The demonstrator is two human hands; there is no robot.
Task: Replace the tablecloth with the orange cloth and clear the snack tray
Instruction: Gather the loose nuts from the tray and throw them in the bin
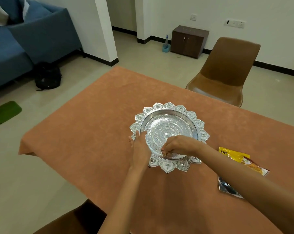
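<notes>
Room: a pale beige tiled floor [142,65] is running out to white walls with a dark skirting.
Table surface: the plain orange cloth [92,124], soft and slightly mottled, is covering the whole rectangular tabletop and hanging over its left and far edges.
Sofa: a blue fabric sofa [33,36] with grey cushions is sitting in the far left corner.
Chair: a brown moulded chair [223,73] with a glossy seat is standing just beside the far right edge of the table.
Tray: the round silver snack tray [168,106], embossed metal with a petal-shaped scalloped rim, is resting on the cloth near the middle of the table.
Backpack: a black backpack [47,76] is lying on the floor at the foot of the sofa.
Cabinet: a small dark brown wooden cabinet [188,41] is standing against the far wall.
Mat: a green mat [2,114] is lying on the floor at the left edge.
Packets: a yellow snack packet [239,157] and a dark glossy packet [227,186] are lying on the cloth to the right of the tray, partly hidden under the right forearm.
Left hand: the left hand [139,146] is resting on the tray's near left rim, its fingers [140,134] lying fairly straight across the scallops and curling round nothing.
Right hand: the right hand [180,144] is reaching into the tray's near side, palm down, fingertips bunching together on what looks like a small yellowish bit [164,154] on the tray floor.
</notes>
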